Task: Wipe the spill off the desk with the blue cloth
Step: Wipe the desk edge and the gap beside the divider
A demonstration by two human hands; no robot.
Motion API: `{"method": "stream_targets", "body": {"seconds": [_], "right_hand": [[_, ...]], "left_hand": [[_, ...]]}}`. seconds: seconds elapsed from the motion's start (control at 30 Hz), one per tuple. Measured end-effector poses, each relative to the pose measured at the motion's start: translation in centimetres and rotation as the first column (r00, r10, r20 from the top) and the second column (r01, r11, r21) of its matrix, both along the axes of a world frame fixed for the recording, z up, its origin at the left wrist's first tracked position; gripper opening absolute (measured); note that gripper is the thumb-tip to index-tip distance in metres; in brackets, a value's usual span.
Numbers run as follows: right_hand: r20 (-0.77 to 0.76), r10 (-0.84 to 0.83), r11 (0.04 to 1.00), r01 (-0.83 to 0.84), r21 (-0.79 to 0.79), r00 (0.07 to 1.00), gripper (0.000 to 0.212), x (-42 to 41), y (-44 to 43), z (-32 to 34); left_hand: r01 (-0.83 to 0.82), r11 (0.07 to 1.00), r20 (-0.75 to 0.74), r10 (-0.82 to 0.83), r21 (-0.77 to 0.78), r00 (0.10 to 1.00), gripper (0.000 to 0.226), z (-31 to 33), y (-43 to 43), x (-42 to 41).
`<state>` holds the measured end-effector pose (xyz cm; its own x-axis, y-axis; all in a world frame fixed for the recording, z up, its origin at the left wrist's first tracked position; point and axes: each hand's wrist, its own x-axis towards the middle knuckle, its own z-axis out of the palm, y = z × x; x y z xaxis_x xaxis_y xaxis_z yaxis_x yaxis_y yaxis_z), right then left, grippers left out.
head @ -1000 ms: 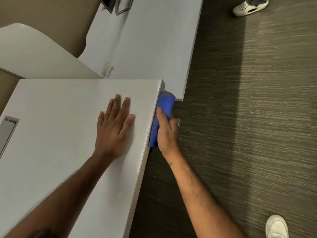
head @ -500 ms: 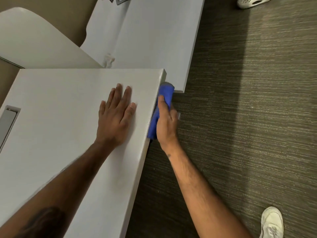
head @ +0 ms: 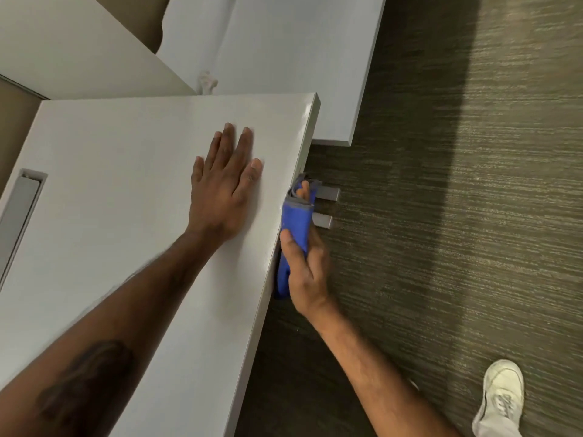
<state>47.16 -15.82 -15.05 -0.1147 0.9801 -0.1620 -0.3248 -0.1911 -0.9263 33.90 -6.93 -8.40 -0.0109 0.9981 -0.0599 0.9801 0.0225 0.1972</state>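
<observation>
The fingers (head: 304, 192) of the right hand (head: 307, 272) are wrapped around a folded blue cloth (head: 295, 225), thumb on top, pressing it flat against the side edge of the white table (head: 110, 190). One fingertip pokes out through the cloth's upper fold. The cloth hangs along the edge, below the tabletop, likely to catch liquid that ran over the side. The left hand (head: 225, 187) holds nothing; its fingers lie spread and flat on the tabletop just beside the edge, probably bracing the body while leaning over. No spill is visible on the surface. Beyond the cloth, two grey metal brackets (head: 326, 208) jut out above dark carpet (head: 441, 247). A white shoe (head: 501, 395) stands at lower right.
</observation>
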Motion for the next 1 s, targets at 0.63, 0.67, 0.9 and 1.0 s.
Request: {"method": "stream_targets", "body": {"seconds": [0.63,0.67,0.9,1.0], "right_hand": [[0.161,-0.251,0.966,0.236,0.108,0.954,0.066,-4.0,-3.3,3.6],[0.131,-0.268,0.961,0.256,0.104,0.954,0.064,-3.6,-0.5,3.7],[0.033,-0.265,0.963,0.266,-0.035,0.964,0.058,0.5,18.1,3.5],[0.021,-0.255,0.967,0.254,0.031,0.967,0.060,-0.5,14.6,3.0]], "left_hand": [[0.009,1.000,0.009,-0.009,-0.001,1.000,0.057,-0.1,0.2,-0.1],[0.012,1.000,0.002,-0.012,-0.001,1.000,0.057,-0.1,0.2,-0.1],[0.002,1.000,0.005,-0.002,0.005,1.000,0.059,0.3,0.1,0.4],[0.001,1.000,0.000,-0.001,0.005,1.000,0.058,0.2,0.2,0.3]]}}
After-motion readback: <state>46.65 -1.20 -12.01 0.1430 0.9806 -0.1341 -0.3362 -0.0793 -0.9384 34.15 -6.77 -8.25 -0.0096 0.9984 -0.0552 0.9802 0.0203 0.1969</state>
